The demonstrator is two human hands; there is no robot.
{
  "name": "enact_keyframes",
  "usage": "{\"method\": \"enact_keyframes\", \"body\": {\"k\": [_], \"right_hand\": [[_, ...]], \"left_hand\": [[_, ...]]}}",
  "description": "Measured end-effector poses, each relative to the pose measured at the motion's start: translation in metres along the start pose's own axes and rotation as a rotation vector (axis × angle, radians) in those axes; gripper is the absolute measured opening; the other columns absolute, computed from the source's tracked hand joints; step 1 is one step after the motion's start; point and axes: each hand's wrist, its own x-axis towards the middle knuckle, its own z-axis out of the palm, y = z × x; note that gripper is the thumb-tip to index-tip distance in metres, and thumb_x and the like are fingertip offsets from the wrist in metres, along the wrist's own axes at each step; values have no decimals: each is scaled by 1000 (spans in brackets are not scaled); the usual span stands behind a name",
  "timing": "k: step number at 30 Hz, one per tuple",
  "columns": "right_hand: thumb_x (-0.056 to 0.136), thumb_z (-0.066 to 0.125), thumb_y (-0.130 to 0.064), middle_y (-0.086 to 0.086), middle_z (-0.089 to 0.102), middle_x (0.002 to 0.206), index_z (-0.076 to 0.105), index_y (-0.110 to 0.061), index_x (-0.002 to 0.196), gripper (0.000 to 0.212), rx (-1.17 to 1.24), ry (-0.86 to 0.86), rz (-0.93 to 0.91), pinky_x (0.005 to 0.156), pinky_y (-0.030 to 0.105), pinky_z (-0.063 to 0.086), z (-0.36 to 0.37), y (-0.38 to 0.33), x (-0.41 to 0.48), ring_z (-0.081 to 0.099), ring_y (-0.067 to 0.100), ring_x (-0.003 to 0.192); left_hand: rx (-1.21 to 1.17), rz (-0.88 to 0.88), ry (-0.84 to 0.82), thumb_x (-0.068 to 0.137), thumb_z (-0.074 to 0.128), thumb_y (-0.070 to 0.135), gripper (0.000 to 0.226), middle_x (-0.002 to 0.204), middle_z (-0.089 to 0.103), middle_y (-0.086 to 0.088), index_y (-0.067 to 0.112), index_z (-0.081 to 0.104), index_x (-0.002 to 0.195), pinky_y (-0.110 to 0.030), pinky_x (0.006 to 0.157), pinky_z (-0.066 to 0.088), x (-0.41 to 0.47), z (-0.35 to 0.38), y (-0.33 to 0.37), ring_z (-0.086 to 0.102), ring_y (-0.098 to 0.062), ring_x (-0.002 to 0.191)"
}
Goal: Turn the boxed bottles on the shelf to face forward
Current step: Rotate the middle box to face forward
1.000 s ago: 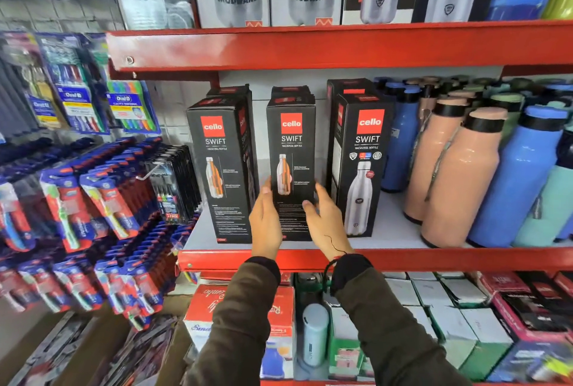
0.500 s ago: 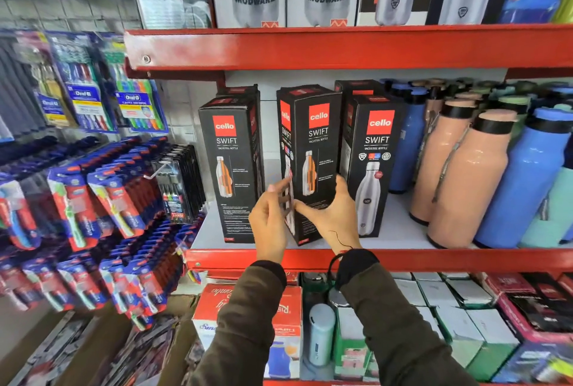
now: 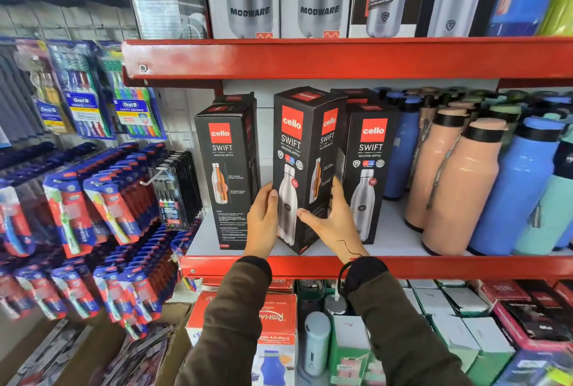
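Three black boxed bottles stand at the front of the red shelf (image 3: pixel 434 266). The middle box (image 3: pixel 299 150) is turned at an angle, so two faces show: a silver-bottle face towards the left and an orange-bottle face towards the right. My left hand (image 3: pixel 263 221) grips its lower left edge and my right hand (image 3: pixel 333 218) wraps its lower right side. The left box (image 3: pixel 228 165) shows its orange-bottle face. The right box (image 3: pixel 370 162) shows its silver-bottle face. More black boxes stand behind them, mostly hidden.
Loose peach bottles (image 3: pixel 459 187) and blue bottles (image 3: pixel 514 187) crowd the shelf's right half. Toothbrush packs (image 3: pixel 102 209) hang on the left wall. The upper shelf (image 3: pixel 341 56) holds tall steel-bottle boxes. Cartons (image 3: pixel 248 323) fill the shelf below.
The middle box has been rotated in both hands: its orange-bottle face swung to the right and the silver-bottle face came round to the front left.
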Motion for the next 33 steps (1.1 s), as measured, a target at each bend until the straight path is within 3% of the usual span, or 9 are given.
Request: {"method": "enact_keyframes", "body": {"k": [3,7,12,14,16,20,23,26,33], "right_hand": [[79,73,-30,-10,31,159,10,-31,155,99,-12,-32,-53,122,39,27,-1,-2,1,30,5,146],[90,61,-13,-3,33,159,18,-26,154,78,-30,-37,-91,122,38,27,-4,-1,5,31,9,146],[95,56,-8,-31,43,133,31,-21,151,63,-20,-38,-90,100,2,34,-3,4,6,45,-3,127],[96,55,-7,-30,42,128,33,-16,150,59,-16,-36,-94,94,-4,33,-3,7,5,46,-3,123],[97,55,-6,-20,43,132,34,-14,150,57,-14,-37,-87,95,-4,33,-3,11,5,45,-4,123],[96,53,-1,-18,47,134,36,-15,149,57,-30,-23,-100,105,5,34,0,21,7,40,-27,118],[95,52,1,-16,48,133,37,-14,148,57,-28,-13,-92,103,2,33,2,24,8,41,-14,124],[96,53,-2,-17,46,130,37,-14,148,56,-63,3,-98,98,-3,30,4,24,8,40,-14,119],[97,52,-4,-11,48,124,36,-17,149,56,-67,19,-50,108,20,34,5,25,10,45,0,120]], "left_hand": [[-28,3,22,104,47,25,31,133,63,0,15,58,131,-30,112,40,-2,-3,-3,57,-15,127],[-93,31,30,102,53,19,25,123,66,-2,13,60,126,-25,106,43,-7,-5,0,60,-10,113],[-69,58,39,101,55,20,25,123,68,2,17,61,125,-16,100,46,-10,-6,-3,63,-3,111],[-56,59,48,101,55,21,26,123,68,5,18,61,126,-13,99,46,-10,-5,-5,63,1,113],[-48,51,51,101,55,21,26,123,68,6,19,60,126,-11,98,46,-11,-4,-8,63,1,115],[-2,28,70,100,56,20,22,121,67,8,24,59,122,-5,93,44,-13,0,-12,63,0,112],[39,5,78,101,54,21,24,126,67,2,20,58,125,-18,102,46,-13,1,-17,63,-6,114],[85,-7,89,101,53,22,28,128,67,0,17,57,128,-25,102,44,-12,2,-18,62,-12,117],[110,-31,88,102,51,19,28,119,63,5,14,55,129,-21,97,39,-11,6,-13,59,-10,110]]}}
